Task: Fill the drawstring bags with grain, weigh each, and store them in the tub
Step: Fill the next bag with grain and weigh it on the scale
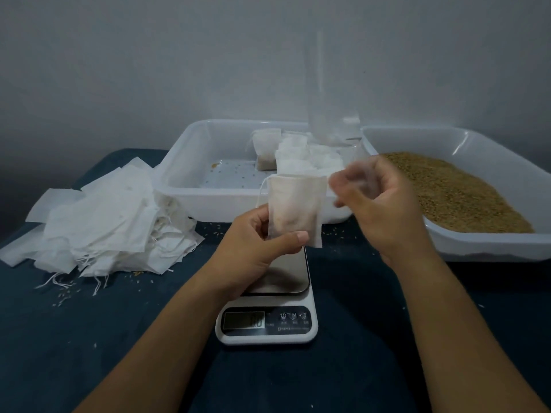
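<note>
My left hand (262, 236) pinches the lower part of an empty white drawstring bag (293, 207) and holds it upright above the scale (268, 305). My right hand (375, 198) is raised just right of the bag's top edge; its fingers are curled and motion-blurred, and whether they hold anything is unclear. The scale's steel plate is bare. Behind it stands a white tub (185, 186) with several filled bags (295, 153) stacked in its far right part. A second white tub (489, 245) at the right holds brown grain (447, 192).
A heap of empty white bags (110, 219) with loose strings lies at the left on the dark blue cloth (89, 338). Scattered grains dot the cloth near the heap and the tubs. A grey wall stands close behind the tubs.
</note>
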Tool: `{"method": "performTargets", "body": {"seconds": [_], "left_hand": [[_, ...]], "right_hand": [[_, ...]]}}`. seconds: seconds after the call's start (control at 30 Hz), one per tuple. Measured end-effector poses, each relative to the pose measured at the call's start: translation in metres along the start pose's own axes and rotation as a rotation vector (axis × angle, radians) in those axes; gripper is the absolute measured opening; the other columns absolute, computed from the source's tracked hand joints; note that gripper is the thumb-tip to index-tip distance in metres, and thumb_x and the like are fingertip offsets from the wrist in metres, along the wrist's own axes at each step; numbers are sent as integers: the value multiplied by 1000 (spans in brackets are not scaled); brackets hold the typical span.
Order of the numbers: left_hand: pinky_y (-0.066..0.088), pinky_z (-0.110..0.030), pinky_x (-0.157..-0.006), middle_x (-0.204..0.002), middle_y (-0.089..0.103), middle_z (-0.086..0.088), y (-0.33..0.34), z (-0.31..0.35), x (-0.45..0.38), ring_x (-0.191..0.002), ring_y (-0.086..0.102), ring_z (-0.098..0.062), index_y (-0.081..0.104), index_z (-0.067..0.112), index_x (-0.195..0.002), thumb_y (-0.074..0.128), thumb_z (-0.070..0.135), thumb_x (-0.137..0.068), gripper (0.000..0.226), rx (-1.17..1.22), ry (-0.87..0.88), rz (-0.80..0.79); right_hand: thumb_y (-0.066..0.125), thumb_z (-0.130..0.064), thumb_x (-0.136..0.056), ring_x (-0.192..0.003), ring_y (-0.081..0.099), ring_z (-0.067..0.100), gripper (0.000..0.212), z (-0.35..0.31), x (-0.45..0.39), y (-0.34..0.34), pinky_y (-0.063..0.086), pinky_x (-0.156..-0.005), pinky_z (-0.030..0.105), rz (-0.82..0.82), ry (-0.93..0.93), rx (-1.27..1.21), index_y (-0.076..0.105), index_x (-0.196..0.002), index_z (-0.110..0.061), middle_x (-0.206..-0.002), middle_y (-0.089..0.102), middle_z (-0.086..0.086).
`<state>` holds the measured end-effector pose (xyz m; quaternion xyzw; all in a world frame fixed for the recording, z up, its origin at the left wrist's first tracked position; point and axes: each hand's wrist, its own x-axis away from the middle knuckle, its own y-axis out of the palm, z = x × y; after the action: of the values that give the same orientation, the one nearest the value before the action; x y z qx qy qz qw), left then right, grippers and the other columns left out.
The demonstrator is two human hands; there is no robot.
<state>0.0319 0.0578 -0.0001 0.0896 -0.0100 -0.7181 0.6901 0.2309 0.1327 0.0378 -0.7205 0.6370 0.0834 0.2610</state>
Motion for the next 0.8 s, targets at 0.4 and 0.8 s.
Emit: {"method": "performTargets", "body": {"seconds": [0.4,0.8], "left_hand": [[58,-19,-80,-96,79,11,-4,-4,-1,-90,74,-6,75,31,-106,89,18,-81,32,-353,101,137],[57,-17,-75,-95,78,15,1,-4,-10,-89,74,-3,73,33,-106,89,23,-80,32,-476,129,190]], "right_hand": [[63,-34,-101,-114,61,37,38,58,-70,-136,45,-89,40,-145,602,1130,69,-130,-11,-130,67,17],[68,-58,-91,-107,66,0,17,-24,-54,-73,53,-88,26,-273,-78,469,72,-102,-46,-119,65,-19]]}}
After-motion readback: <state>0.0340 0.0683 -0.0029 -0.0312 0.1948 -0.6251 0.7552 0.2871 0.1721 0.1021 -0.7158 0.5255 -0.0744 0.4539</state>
